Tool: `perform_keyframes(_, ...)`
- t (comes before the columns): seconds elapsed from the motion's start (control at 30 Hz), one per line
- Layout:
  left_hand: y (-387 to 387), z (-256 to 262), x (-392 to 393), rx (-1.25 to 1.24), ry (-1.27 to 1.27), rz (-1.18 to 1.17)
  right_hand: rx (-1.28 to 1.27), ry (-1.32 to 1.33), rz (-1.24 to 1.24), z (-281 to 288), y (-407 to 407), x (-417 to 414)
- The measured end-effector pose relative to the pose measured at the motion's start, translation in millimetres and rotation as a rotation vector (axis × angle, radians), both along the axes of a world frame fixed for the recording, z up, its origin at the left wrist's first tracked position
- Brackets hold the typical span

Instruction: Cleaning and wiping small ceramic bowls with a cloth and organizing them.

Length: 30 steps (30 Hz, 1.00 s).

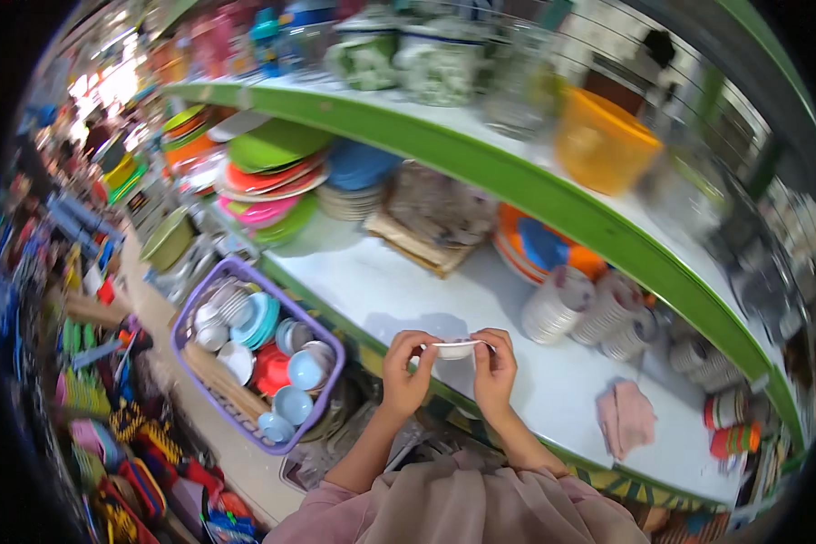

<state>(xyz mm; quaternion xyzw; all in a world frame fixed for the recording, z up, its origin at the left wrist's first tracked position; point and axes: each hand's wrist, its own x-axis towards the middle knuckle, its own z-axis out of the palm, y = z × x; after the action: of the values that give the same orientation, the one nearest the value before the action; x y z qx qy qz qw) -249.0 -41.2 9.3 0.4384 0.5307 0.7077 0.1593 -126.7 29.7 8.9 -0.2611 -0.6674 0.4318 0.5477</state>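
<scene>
A small white bowl (455,349), shallow and seen from the side, is held level between both my hands in front of the shelf edge. My left hand (408,370) pinches its left rim between thumb and fingers. On the opposite rim, my right hand (496,370) grips it the same way. Behind the bowl lies the white lower shelf (353,279), where stacks of white bowls (557,306) stand to the right. A folded pink cloth (627,418) rests on the shelf, right of my right hand.
A purple plastic basket (323,401) with bowls and plates sits at the left. Colourful plates (279,146) are stacked at the shelf's far left. The green edge of the upper shelf (489,170) spans above, carrying an orange container (602,146) and glass jars. Mixed goods crowd the floor's left side.
</scene>
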Motion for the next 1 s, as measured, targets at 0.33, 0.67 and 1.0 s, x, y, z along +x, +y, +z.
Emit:
perform_keyframes(0.33, 66.5, -20.3, 167.1, -0.323, -0.941, -1.010, 0.381, -0.093, -0.533, -21.1, -7.1, 186.1)
perform_keyframes(0.67, 94.6, -21.1, 212.0, -0.520, -1.348, -1.260, 0.366, -0.400, -0.713, -27.1, -25.4, 235.0)
perform_keyframes(1.0, 98.0, -23.5, 202.0, -0.508, -1.139, -1.171, 0.108, -0.878, -1.107, -0.8, -1.2, 285.4)
